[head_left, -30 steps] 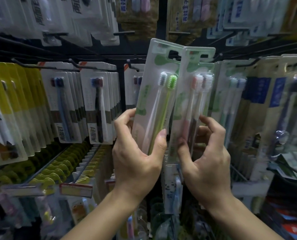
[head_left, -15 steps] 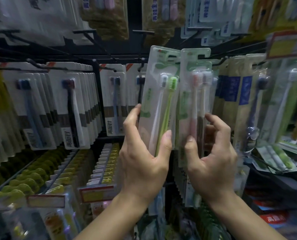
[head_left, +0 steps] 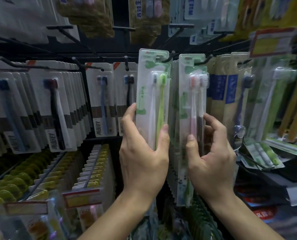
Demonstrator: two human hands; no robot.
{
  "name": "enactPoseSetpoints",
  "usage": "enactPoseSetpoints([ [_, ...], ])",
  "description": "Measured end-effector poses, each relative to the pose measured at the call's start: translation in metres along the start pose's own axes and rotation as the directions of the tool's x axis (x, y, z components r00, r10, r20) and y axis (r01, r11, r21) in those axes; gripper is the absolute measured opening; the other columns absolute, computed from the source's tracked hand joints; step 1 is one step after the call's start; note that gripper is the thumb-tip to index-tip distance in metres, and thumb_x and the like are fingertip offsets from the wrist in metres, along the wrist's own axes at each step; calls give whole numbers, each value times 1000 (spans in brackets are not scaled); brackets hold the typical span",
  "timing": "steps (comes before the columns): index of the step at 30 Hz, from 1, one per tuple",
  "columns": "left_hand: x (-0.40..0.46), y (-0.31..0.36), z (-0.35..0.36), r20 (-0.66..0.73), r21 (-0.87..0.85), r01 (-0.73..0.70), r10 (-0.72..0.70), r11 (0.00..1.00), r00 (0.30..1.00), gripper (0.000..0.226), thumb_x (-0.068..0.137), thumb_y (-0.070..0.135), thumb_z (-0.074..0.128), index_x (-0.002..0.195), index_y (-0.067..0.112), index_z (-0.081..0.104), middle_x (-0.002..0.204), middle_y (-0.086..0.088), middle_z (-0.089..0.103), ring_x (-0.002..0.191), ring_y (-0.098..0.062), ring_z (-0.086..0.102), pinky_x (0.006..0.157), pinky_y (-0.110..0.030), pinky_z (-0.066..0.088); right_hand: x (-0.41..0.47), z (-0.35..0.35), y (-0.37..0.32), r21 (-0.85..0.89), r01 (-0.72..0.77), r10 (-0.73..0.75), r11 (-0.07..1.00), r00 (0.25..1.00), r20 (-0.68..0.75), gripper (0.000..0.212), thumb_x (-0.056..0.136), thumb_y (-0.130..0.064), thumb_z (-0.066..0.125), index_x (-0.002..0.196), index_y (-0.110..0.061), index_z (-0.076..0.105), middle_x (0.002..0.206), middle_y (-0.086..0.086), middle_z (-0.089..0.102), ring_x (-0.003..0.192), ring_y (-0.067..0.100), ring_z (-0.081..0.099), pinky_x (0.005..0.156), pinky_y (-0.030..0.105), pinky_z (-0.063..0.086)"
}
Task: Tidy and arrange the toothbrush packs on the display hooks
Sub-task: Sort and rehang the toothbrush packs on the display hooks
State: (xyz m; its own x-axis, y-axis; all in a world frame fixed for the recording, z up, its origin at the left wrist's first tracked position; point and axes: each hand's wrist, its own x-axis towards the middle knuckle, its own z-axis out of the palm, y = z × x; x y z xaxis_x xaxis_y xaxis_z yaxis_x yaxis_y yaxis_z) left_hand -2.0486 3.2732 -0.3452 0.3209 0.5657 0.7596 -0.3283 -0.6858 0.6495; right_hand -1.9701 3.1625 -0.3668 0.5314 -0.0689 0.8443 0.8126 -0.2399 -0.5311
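Note:
My left hand [head_left: 142, 156] grips the lower half of a clear pack with a white and a green toothbrush [head_left: 153, 94]. Its hang hole sits at the tip of a black display hook [head_left: 168, 58]. My right hand [head_left: 211, 156] grips a second clear pack with a pink and a white toothbrush [head_left: 192, 101]. That pack's hang hole is over the tip of another black hook [head_left: 204, 61]. The two packs stand upright, side by side, a small gap between them. More packs of the same kind hang behind them.
White-card toothbrush packs [head_left: 57, 108] fill the hooks to the left, tan and blue packs [head_left: 222, 94] hang to the right. Yellow-topped packs [head_left: 92, 170] fill the rows below left. A red and yellow price tag [head_left: 272, 41] sticks out at upper right. Loose green packs [head_left: 262, 153] lie on a shelf at right.
Both packs have moved apart and toward the rack, and their hang holes now sit at the hook tips. My view has shifted a little to the right.

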Motion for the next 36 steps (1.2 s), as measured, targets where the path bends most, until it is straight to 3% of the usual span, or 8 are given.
enactPoseSetpoints([
  [7,2,2,6,-6,1,17,-17,1000,1000,71,96,44,73,152,31,32,134,3,64,116,-17,69,94,-43,60,4,-3,-2,-21,-25,25,999,999,22,52,98,-25,65,147,-14,51,129,7,68,114,21,66,95,22,47],
  [14,4,6,12,2,27,30,-30,999,1000,68,95,42,74,150,32,34,127,7,66,109,-13,70,88,-41,62,8,-1,0,-35,-96,97,995,995,34,51,102,-29,64,149,-18,48,130,3,68,115,21,67,97,44,55],
  [20,5,6,16,21,86,31,-33,996,999,67,94,43,74,146,32,34,116,8,65,96,-14,70,79,-44,61,8,2,3,-105,-108,113,989,993,46,51,101,-25,63,149,-18,47,131,4,67,118,23,65,98,38,52],
  [23,6,4,19,36,121,28,-32,992,999,68,95,46,72,147,32,32,130,1,63,107,-20,68,87,-46,60,9,3,5,-131,-117,125,985,990,60,51,102,-26,61,150,-19,46,131,4,66,117,23,64,98,35,50],
  [25,6,3,21,43,159,13,-20,987,999,69,95,47,71,148,30,31,138,1,57,110,-12,62,90,-38,56,10,4,6,-153,-119,128,981,990,55,51,102,-26,61,150,-19,46,131,3,62,115,17,60,94,22,41],
  [27,6,2,22,48,219,-21,11,975,999,70,95,48,70,150,26,32,139,2,52,98,5,45,83,-27,46,10,4,6,-171,-118,127,978,991,47,51,101,-27,61,150,-20,46,132,3,55,105,6,51,87,13,31],
  [30,7,0,22,43,292,-50,39,955,998,71,95,47,70,150,21,34,132,2,45,90,10,29,79,-25,38,9,5,6,-178,-117,126,977,991,40,52,100,-28,61,150,-21,46,131,3,49,94,-9,33,83,11,26],
  [36,8,-3,20,40,366,-92,83,926,996,79,92,46,73,152,18,30,130,1,36,98,1,38,78,-23,41,9,7,4,-169,-92,95,981,995,14,52,99,-24,62,148,-15,47,132,5,48,98,-7,35,87,9,26],
])
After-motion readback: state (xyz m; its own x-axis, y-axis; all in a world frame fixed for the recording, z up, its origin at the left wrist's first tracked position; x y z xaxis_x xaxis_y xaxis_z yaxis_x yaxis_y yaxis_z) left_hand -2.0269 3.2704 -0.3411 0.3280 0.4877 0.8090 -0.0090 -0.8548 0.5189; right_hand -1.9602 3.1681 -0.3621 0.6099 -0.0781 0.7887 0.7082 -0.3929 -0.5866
